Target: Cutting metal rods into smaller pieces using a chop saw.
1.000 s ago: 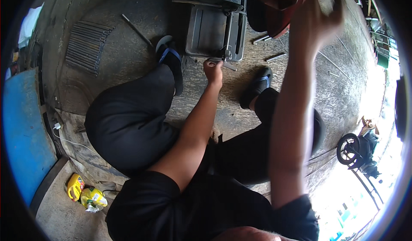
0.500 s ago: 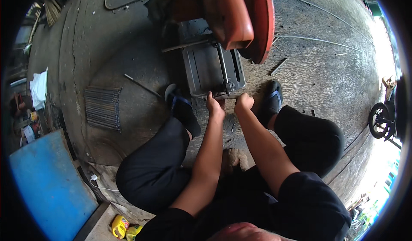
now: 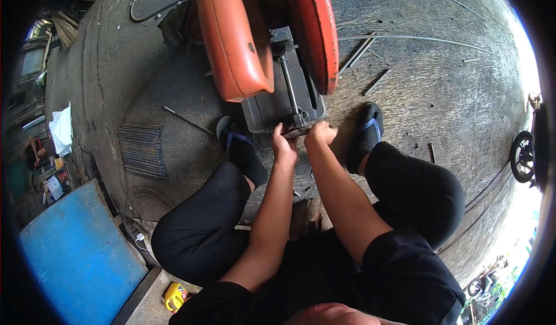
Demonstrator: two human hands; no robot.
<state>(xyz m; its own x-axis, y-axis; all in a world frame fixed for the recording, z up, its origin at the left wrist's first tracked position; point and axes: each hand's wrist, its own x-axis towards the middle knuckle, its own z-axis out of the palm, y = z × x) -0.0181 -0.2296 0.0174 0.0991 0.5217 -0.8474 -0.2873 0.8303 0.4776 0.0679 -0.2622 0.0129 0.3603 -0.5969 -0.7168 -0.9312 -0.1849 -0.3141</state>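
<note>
A chop saw with an orange-red handle housing (image 3: 229,41) and round blade guard (image 3: 317,35) stands on a dark metal base (image 3: 260,111) between my feet. A clamp screw (image 3: 288,82) runs lengthwise along the base. A short dark clamp handle (image 3: 300,132) crosses its near end. My left hand (image 3: 284,145) is closed at the handle's left end, thumb up against the base's near edge. Curled fingers of my right hand (image 3: 320,134) close at its right end. My fingers partly hide the handle. The saw's housing covers the upper left of the base.
A row of cut metal rods (image 3: 142,150) lies at left, with a single rod (image 3: 188,120) near my left foot. Loose rods (image 3: 356,53) and a short one (image 3: 377,82) lie right of the saw. A blue panel (image 3: 84,252) and yellow container (image 3: 175,297) are lower left.
The saw's housing and guard appear farther left and lower over the base; the view has shifted too. Rods behind the guard now show. Both hands stay at the base's near edge.
</note>
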